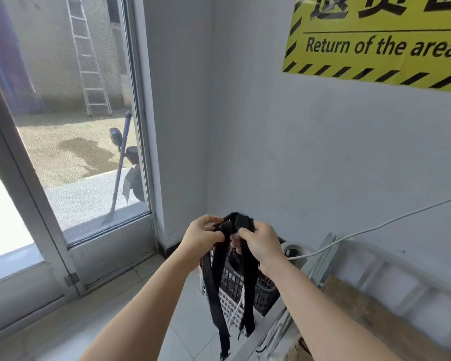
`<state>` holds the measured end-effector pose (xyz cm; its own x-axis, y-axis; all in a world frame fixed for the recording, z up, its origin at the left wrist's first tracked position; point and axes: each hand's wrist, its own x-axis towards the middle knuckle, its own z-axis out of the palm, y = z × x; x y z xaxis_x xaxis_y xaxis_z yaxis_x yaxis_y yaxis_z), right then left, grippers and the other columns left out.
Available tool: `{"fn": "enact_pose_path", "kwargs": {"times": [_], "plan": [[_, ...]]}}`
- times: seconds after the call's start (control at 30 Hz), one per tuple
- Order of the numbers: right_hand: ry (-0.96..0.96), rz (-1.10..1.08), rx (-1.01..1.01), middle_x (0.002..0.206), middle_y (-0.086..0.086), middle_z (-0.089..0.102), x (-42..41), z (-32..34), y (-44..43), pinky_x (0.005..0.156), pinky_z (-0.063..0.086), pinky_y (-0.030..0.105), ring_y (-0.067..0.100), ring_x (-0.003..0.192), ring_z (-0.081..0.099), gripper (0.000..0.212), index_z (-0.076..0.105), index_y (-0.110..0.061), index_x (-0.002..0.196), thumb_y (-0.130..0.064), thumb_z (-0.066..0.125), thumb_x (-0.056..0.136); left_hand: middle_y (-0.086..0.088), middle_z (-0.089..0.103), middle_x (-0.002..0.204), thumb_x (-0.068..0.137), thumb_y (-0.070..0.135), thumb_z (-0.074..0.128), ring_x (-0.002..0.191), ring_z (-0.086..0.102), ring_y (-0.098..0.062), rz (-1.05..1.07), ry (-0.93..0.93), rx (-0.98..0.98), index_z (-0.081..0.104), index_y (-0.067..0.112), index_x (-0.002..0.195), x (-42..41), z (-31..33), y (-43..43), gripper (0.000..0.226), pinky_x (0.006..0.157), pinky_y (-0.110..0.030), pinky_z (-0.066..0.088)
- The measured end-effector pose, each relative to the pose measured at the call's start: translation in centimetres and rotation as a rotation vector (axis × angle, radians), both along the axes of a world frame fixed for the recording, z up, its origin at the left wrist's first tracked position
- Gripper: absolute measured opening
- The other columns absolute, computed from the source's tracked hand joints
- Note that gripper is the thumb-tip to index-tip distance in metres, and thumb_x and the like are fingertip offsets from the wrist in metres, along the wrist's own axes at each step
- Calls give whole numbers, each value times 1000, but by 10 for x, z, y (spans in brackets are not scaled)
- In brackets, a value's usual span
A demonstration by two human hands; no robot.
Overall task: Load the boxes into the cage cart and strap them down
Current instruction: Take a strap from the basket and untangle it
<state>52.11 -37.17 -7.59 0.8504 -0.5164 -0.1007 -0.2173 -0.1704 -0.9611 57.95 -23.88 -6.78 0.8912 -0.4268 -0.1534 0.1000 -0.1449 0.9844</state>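
A bundle of black webbing strap (220,280) hangs in front of me, its frayed ends dangling down toward the floor. My left hand (202,235) grips the folded top of the strap from the left. My right hand (262,243) pinches the same bundle from the right, close to the left hand. A grey metal frame (320,259), possibly the cage cart's rail, runs along the lower right. Brown cardboard (354,306) shows beyond it. No whole box is clearly in view.
A black and white plastic basket (235,287) sits on the tiled floor in the corner behind the strap. A white cable (375,227) runs along the wall. A glass door (71,142) is at left; a yellow sign (380,40) hangs above.
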Motion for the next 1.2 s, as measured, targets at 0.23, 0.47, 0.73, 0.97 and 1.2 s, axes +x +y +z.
{"fn": "enact_pose_path", "kwargs": {"times": [0.23, 0.47, 0.73, 0.97, 1.2], "plan": [[-150, -252, 177, 72, 11, 65, -4, -1, -24, 61, 54, 35, 23, 63, 63, 14, 53, 4, 103, -7, 46, 99, -15, 64, 92, 87, -10, 47, 63, 62, -25, 318, 40, -237, 52, 10, 111, 18, 10, 14, 32, 51, -27, 56], [-241, -408, 131, 70, 6, 56, -4, -5, -34, 58, 49, 27, 16, 58, 56, 8, 48, -6, 94, -9, 43, 99, -8, 58, 86, 87, -4, 45, 61, 46, -16, 494, -86, -281, 59, 15, 104, 34, -5, 5, 28, 58, -24, 41], [-184, -434, 220, 68, 7, 55, -4, -14, -49, 57, 48, 29, 18, 55, 54, 14, 49, -10, 86, -7, 45, 99, -5, 62, 89, 84, 1, 43, 76, 50, -17, 580, -52, -215, 67, 19, 98, 53, -18, -2, 33, 85, -44, 54], [-5, -99, 465, 63, 9, 64, 9, -10, -30, 64, 51, 35, 25, 65, 62, 21, 61, -1, 96, -22, 60, 95, -8, 65, 83, 83, -17, 57, 66, 60, -19, 91, -24, -296, 65, 8, 96, 26, -14, -38, 30, 62, -24, 55], [12, -42, 613, 82, 13, 73, 6, -9, -30, 63, 57, 35, 28, 75, 73, 37, 63, 9, 99, -15, 81, 77, -10, 60, 84, 82, -6, 65, 71, 60, -23, -174, 109, -334, 55, 10, 89, 21, -29, -39, 20, 69, -36, 49]]}}
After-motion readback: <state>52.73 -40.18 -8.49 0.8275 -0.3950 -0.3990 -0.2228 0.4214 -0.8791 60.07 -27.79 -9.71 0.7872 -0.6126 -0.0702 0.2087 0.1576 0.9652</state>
